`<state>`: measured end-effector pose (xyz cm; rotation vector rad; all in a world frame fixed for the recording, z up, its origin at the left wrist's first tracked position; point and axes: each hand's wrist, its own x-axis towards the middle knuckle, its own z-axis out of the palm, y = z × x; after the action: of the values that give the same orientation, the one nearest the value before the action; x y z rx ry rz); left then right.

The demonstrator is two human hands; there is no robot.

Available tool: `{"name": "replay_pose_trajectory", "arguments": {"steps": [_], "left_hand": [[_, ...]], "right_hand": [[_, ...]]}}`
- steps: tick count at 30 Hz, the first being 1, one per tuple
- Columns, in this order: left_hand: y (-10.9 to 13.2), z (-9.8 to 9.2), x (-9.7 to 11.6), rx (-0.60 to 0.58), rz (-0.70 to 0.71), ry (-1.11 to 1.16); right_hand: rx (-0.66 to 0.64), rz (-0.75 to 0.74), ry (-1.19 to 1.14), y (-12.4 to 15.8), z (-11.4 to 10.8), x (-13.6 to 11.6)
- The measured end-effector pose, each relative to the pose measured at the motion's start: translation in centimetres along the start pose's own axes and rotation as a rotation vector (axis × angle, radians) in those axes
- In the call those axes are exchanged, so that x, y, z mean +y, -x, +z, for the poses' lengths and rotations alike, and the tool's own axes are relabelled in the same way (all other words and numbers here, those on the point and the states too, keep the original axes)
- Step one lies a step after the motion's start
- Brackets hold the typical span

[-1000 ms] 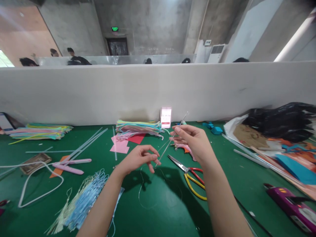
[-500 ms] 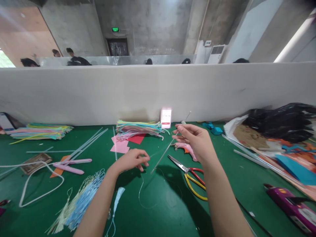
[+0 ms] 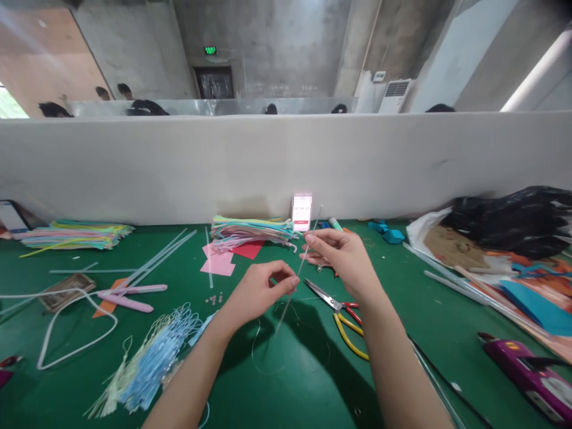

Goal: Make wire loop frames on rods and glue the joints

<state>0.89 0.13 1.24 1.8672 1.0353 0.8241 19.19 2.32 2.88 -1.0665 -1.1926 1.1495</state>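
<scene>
As it's held, the rod (image 3: 301, 267) slants up-right.

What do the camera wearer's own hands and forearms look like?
The left hand and right hand are slender, without gloves; no rings show. The left forearm and right forearm are bare, no sleeves in view.

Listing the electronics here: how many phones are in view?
2. One phone stands by the pale partition, beyond the right hand; the other phone is at the picture's far left edge, partly cut off. Others may be hidden.
</scene>
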Motion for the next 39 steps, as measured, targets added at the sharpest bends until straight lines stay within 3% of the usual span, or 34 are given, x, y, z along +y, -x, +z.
{"name": "replay_pose_trajectory", "arguments": {"steps": [25,29,35,39], "left_hand": [[0.2,-1.1,0.3,-0.018,-0.009,-0.085],[0.2,-0.9,-0.1,-0.018,-0.010,0.055],[-0.2,-0.7,-1.0,-0.111,-0.002,0.330],[-0.5,0.1,-1.4,-0.097,0.006,0.407]], "right_hand": [[-0.030,0.027,0.005,0.3,-0.1,-0.5],[-0.029,0.026,-0.023,0.3,-0.1,-0.4],[-0.019,0.038,-0.068,0.3,-0.6,-0.5],[-0.015,0.030,-0.101,0.1,-0.8,-0.4]]}}
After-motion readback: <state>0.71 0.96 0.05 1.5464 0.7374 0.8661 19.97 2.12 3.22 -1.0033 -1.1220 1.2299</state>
